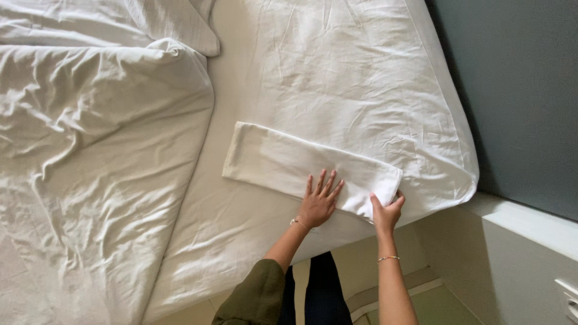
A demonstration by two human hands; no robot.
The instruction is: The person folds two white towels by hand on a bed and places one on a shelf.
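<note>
Keep the flat, open left hand (318, 201) pinning the folded cloth (307, 168) at frame centre while the right hand (387, 212), pinching its corner, pulls the fold taut on the bed (337, 72).

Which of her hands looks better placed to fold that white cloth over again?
Probably the right hand: it already pinches the folded cloth's end corner, while the left hand lies flat on top, pinning it.
</note>
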